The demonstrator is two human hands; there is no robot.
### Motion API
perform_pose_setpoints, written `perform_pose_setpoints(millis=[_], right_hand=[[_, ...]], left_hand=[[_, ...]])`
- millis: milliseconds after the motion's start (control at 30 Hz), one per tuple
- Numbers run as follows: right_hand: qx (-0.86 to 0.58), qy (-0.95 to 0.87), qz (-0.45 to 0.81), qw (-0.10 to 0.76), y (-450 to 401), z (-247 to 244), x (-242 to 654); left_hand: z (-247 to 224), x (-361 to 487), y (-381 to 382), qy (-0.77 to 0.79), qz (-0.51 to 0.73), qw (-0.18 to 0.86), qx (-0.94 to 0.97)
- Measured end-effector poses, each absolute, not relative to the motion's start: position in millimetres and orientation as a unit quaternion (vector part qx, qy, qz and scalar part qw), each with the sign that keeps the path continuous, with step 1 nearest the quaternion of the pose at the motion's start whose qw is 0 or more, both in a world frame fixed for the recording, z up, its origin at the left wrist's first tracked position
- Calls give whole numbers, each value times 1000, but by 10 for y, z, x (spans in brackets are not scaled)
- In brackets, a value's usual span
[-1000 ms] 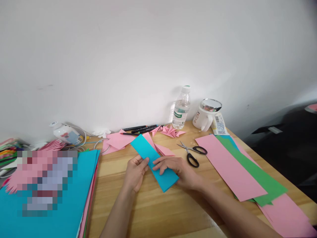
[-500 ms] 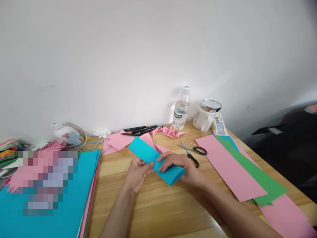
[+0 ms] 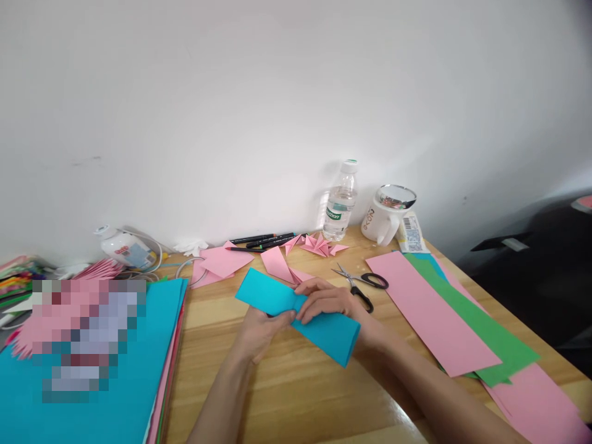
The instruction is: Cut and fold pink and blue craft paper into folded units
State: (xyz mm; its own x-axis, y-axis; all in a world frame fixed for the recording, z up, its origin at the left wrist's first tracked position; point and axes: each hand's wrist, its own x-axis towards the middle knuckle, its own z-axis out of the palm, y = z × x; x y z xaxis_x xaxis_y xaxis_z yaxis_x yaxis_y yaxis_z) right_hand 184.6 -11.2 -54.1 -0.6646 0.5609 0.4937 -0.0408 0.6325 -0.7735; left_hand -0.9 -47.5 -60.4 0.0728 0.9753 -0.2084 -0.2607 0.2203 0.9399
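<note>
A long strip of blue paper [image 3: 327, 336] is held slantwise above the wooden table. My left hand [image 3: 263, 327] pinches its lower edge near the middle, thumb on top and the other fingers underneath. My right hand [image 3: 330, 302] lies over the upper edge with its fingers curled onto the front face, the thumb hidden behind. Between the hands the strip bends slightly, and its right end looks layered. Just right of my right hand lie scissors [image 3: 358, 283] with black handles, blades apart. Pink folded paper pieces [image 3: 317, 245] are behind the strip.
A stack of large blue sheets [image 3: 134, 382] covers the left. Pink paper strips [image 3: 430, 314] and a green strip [image 3: 509, 361] overlap at right. Along the wall stand a water bottle [image 3: 340, 206] and a lidded white mug [image 3: 383, 222], with black pens [image 3: 254, 239] beside them.
The blue strip has turned flatter, its left end lower and its right end reaching farther right and down. My left hand has shifted slightly right and down along its edge; both hands keep hold.
</note>
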Motion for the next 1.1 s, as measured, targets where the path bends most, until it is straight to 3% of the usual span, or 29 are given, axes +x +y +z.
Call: perform_pose_setpoints(millis=[500,867,1100], right_hand=[[-379,-567,509,525,-168,-661,1679],[-453,-543,456,540,-147,-618,1696],[-455,-544,464,531,-152,-619,1690]], left_hand=[[-521,144,-511,393,533,669,338],[-534,193,-507,342,543,704,305],[-614,202,-499,376,535,660,369]])
